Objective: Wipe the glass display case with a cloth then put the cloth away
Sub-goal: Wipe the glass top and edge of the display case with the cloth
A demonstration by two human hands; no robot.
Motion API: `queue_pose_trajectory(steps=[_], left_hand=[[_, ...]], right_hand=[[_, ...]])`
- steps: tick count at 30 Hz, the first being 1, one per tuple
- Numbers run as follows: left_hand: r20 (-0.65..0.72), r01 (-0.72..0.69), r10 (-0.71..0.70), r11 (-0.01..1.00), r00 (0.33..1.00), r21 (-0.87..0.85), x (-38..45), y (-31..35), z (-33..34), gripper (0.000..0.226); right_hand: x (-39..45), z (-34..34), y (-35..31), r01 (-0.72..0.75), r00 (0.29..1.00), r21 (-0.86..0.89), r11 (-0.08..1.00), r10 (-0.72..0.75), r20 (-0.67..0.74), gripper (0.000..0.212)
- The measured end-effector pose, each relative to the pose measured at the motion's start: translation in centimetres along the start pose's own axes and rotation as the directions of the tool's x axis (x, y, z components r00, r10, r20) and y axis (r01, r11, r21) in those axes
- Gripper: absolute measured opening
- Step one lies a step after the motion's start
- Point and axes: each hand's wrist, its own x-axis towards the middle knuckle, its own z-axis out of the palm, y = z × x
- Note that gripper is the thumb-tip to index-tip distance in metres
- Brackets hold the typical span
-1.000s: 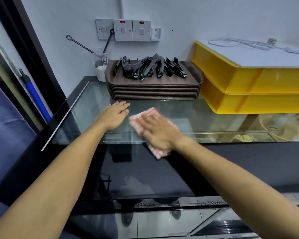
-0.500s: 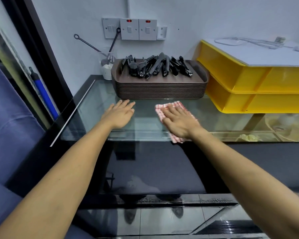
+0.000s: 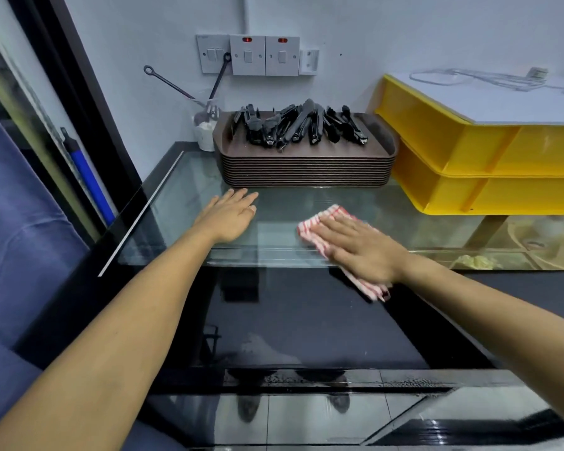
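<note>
A red-and-white checked cloth [image 3: 314,225] lies on the glass top of the display case [image 3: 183,203], near its front edge. My right hand [image 3: 355,249] presses flat on the cloth with straight fingers; part of the cloth trails over the edge under my wrist. My left hand [image 3: 230,214] rests flat on the glass to the left, fingers straight, holding nothing. The case's dark front pane [image 3: 306,320] slopes down toward me.
A stack of brown trays [image 3: 306,172] carrying several black tongs [image 3: 298,125] stands at the back of the glass. Yellow shelving [image 3: 476,164] sits at the right. A white cup with utensils [image 3: 205,133] stands by the wall under the switches [image 3: 248,55].
My right hand slid the cloth from beside my left hand out to the right, away and then back toward the front edge. My left hand stayed flat on the glass.
</note>
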Motion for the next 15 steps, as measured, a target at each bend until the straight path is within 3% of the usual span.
queue_pose_trajectory(steps=[2,4,8,10,11,15], left_hand=[[0.005,0.002,-0.002,1.000,1.000,0.000,0.1,0.0,0.0,0.055],[0.009,0.002,-0.002,1.000,1.000,-0.004,0.2,-0.2,0.0,0.055],[0.024,-0.005,0.005,1.000,1.000,-0.009,0.3,-0.4,-0.1,0.055],[0.024,-0.007,0.007,1.000,1.000,-0.009,0.2,-0.4,-0.1,0.055],[0.023,-0.006,0.006,1.000,1.000,-0.009,0.1,-0.4,-0.1,0.055],[0.016,-0.007,0.007,1.000,1.000,-0.002,0.3,-0.5,0.1,0.056]], right_hand=[[3.7,-0.1,-0.1,-0.150,0.989,0.016,0.989,0.150,-0.012,0.063],[6.1,0.2,-3.3,-0.168,0.985,0.032,0.985,0.168,-0.025,0.062],[0.3,1.6,-11.2,0.222,0.974,0.001,0.975,-0.222,-0.033,0.062],[-5.0,1.7,-11.1,0.384,0.923,0.031,0.923,-0.385,0.001,0.059],[-6.7,1.5,-9.4,0.392,0.919,0.044,0.919,-0.393,0.033,0.057],[-5.6,0.1,-0.2,0.047,0.999,-0.014,0.999,-0.047,0.021,0.061]])
